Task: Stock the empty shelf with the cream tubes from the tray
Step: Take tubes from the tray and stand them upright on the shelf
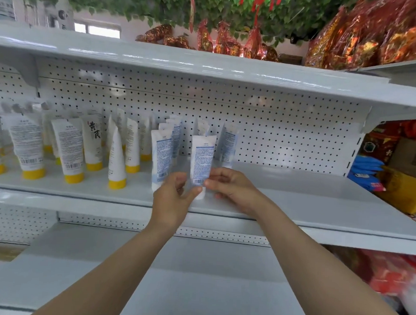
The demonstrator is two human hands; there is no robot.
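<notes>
Both hands are standing a cream tube on its cap near the shelf's front edge.

The cream tube (202,154), white with blue print, is standing upright and cap-down on the shelf (297,194), barcode side facing out. The left hand (171,201) is pinching its lower end between thumb and fingers. The right hand (231,189) is clamping the opposite edge with curled fingertips. That is probably because a tall tube on a narrow cap is tipping easily, and a grip from both sides is squaring it. It is going in just right of a file of matching blue-print tubes (162,149), apparently to front a new file, with more such tubes behind it by the pegboard back (289,128). Further left, yellow-capped tubes (73,146) are standing cap-down likewise. The stock is reaching only about mid-shelf, so much stocking is likely remaining. The tray is not showing.
</notes>
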